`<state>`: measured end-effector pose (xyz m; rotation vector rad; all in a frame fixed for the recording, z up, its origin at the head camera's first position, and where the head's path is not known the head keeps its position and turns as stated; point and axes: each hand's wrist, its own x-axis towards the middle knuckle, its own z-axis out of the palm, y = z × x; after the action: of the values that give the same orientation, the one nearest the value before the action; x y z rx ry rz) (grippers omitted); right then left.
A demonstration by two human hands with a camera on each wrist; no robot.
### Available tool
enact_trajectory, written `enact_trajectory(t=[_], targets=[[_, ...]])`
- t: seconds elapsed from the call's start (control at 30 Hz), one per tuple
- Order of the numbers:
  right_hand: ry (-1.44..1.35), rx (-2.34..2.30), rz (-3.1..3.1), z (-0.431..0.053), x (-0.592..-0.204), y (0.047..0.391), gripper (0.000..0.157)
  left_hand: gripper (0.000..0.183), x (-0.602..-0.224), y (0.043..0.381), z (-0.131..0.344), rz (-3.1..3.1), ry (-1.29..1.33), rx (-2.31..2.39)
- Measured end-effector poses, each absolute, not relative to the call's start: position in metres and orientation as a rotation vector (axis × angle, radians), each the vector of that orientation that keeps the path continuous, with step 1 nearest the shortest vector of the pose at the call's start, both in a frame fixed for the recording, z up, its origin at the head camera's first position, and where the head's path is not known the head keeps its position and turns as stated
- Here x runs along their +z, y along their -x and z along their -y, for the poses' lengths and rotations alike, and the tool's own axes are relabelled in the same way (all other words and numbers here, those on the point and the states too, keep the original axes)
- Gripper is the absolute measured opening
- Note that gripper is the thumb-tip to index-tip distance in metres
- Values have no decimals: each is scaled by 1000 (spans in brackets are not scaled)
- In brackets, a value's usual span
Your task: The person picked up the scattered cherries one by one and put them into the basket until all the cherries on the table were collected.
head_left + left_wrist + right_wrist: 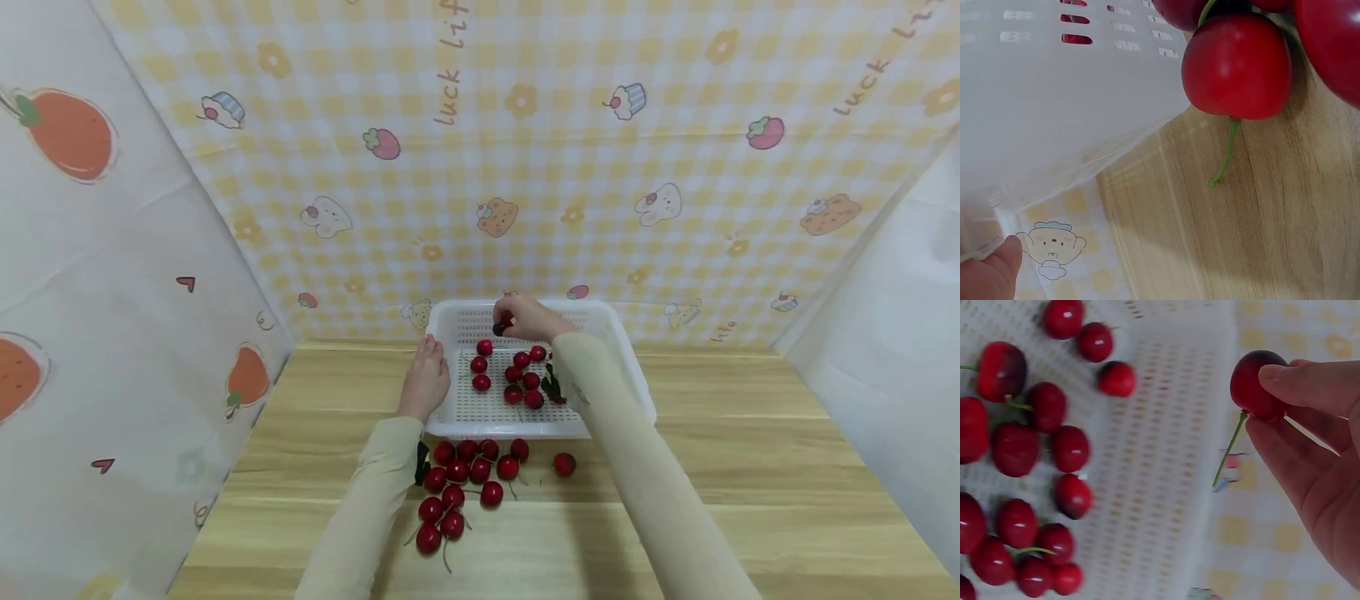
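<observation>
While the right hand (534, 318) pinches one round, dark-red cherry with a thin green stem (1249, 390) between thumb and fingertips, we see that fruit raised above the white, rectangular, perforated plastic basket (510, 431), toward eleven o'clock if twelve points away from us. At nine o'clock the left hand (424, 379) rests on the basket's rim; its fingers look laid along it rather than wrapped round, and it holds no fruit.

We judge the step in hand to be the transfer of a single cherry, with the left hand seemingly steadying the basket. Whether the fruit is going in or coming out, we cannot tell. The next move, we think, calls for a light, even pinch, clearance over the wall, and letting go only when the cherry is low over its resting place, since it could roll.

Counting, we find one basket, one held cherry, and at least sixteen glossy red cherries inside the basket (513, 374), some hidden from the head view by the right arm. On the pale wood-grain tabletop (750, 467) we count fourteen: thirteen bunched red cherries (457, 471) around seven o'clock, and one lone red cherry (565, 464) between five and six.
</observation>
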<state>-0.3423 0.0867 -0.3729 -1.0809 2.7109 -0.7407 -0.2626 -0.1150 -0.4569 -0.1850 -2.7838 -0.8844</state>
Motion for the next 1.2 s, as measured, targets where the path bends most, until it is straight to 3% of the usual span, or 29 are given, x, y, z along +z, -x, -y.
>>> enact_trajectory(t=[0.47, 0.97, 1.2], targets=[[612, -715, -2658, -66, -430, 362, 16, 41, -453, 260, 115, 2790, 169, -911], [504, -650, -2656, -59, -433, 349, 16, 40, -457, 263, 114, 2786, 153, -894], [711, -741, -2632, -64, -425, 347, 20, 40, -457, 263, 116, 2788, 151, -910]])
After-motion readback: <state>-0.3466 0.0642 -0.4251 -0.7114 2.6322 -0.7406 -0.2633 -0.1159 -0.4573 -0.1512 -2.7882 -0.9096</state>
